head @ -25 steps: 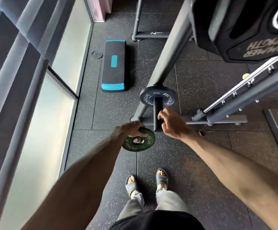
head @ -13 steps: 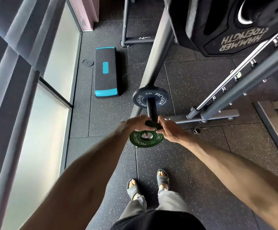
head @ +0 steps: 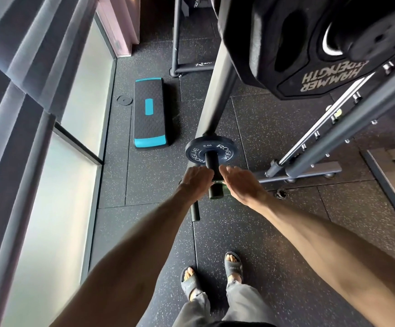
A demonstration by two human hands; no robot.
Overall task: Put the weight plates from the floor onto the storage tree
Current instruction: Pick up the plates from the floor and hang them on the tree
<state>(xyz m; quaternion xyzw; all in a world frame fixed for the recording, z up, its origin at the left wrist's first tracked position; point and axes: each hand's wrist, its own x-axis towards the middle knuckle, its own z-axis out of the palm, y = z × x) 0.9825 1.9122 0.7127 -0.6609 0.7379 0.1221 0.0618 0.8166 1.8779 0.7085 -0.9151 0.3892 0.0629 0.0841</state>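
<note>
Left hand (head: 197, 181): fingers closed on the green plate's (head: 223, 185) left edge.
Right hand (head: 241, 185): fingers together, flat on its right edge.
Green plate: threaded on the peg (head: 213, 175), mostly hidden.
Blue plate (head: 209, 154): farther up the peg.

Two hands: left hand (head: 197, 179), right hand (head: 241, 185). Three weight plates: blue plate (head: 209, 151), green plate (head: 222, 184), big black plate (head: 298, 50). One step board (head: 149, 112).

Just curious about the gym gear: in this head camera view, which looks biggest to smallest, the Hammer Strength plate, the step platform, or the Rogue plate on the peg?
1. Hammer Strength plate, though it hangs much nearer the camera, which inflates it.
2. Step platform.
3. Rogue plate, clearly smallest.
</note>
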